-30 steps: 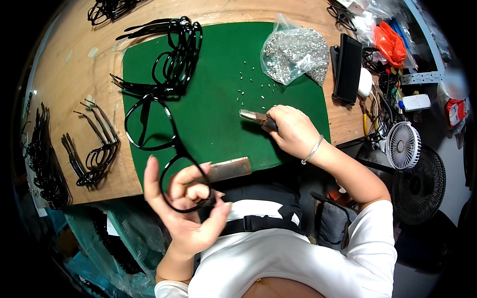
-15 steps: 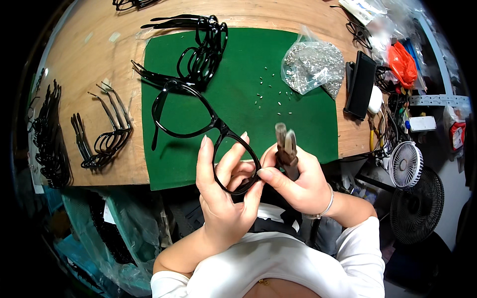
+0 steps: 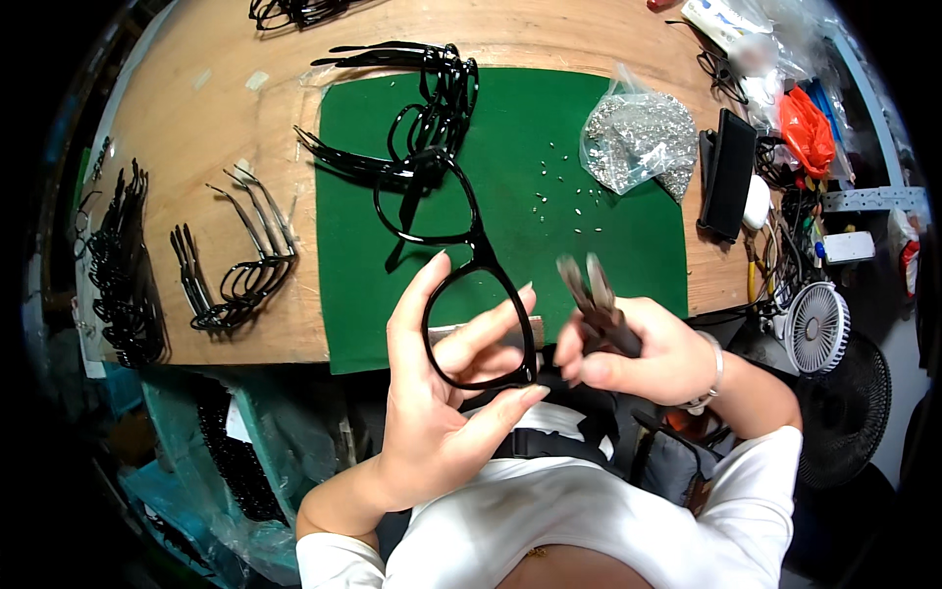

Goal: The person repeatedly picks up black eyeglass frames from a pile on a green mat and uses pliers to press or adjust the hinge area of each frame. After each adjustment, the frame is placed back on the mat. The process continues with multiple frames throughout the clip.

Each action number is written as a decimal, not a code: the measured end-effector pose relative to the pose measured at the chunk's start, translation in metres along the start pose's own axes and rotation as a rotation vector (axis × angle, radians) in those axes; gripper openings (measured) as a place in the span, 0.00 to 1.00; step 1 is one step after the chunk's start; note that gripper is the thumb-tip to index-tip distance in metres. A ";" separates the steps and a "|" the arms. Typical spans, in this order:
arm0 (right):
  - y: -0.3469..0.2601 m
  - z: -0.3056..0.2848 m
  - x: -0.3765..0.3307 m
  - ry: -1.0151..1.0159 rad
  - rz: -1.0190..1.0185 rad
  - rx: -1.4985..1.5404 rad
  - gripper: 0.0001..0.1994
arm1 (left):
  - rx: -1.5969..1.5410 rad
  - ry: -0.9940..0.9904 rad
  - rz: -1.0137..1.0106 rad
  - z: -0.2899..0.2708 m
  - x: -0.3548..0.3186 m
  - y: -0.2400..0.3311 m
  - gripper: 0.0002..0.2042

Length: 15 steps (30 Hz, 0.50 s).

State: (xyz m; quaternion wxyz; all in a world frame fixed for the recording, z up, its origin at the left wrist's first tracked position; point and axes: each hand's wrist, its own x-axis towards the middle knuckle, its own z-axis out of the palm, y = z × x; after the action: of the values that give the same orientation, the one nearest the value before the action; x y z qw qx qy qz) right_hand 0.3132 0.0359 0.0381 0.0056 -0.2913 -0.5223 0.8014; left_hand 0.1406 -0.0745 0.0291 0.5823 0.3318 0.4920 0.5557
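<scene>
A black eyeglass frame is tilted up in my left hand, whose thumb and fingers close around the near lens rim. Its lens openings look bare, and one temple hangs at the far end. My right hand is wrapped round a pair of pliers, jaws upward and parted, apart from the frame. The pliers and right fingertips are slightly blurred. Beyond the frame, a stack of black eyeglass frames lies on the green mat. Small silvery metal pieces are scattered on the mat's right side.
At the mat's far right lies a clear plastic bag of silvery pieces. Further right are a black phone, a red plastic bag and a white fan. More glasses lie on the wooden table at left.
My right hand with the pliers has moved right, away from the eyeglass frame, which it was touching. The frame has turned more upright in my left hand. The whole view has shifted slightly.
</scene>
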 end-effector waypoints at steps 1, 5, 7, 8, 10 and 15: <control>0.002 -0.006 -0.006 -0.056 0.010 -0.135 0.10 | -0.138 0.012 0.019 0.001 0.000 0.001 0.45; -0.005 0.001 -0.009 -0.258 0.097 -0.433 0.17 | -0.099 -0.029 -0.005 -0.001 0.002 0.003 0.45; -0.006 0.001 -0.004 -0.273 0.084 -0.469 0.18 | -0.065 -0.072 0.033 -0.003 0.001 0.000 0.43; -0.010 0.002 -0.003 -0.277 0.107 -0.503 0.19 | -0.055 -0.109 0.051 -0.004 0.001 0.000 0.41; -0.008 0.001 0.000 -0.259 0.073 -0.551 0.19 | -0.031 -0.127 0.050 -0.005 0.003 -0.002 0.41; -0.009 0.006 0.004 -0.170 0.097 -0.738 0.19 | -0.006 -0.120 0.010 -0.002 0.004 -0.004 0.41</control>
State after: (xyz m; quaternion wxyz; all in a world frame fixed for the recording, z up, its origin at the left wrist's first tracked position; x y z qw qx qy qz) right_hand 0.3042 0.0358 0.0452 -0.1811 -0.2305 -0.7601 0.5799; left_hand 0.1394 -0.0719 0.0234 0.6091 0.3651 0.4527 0.5391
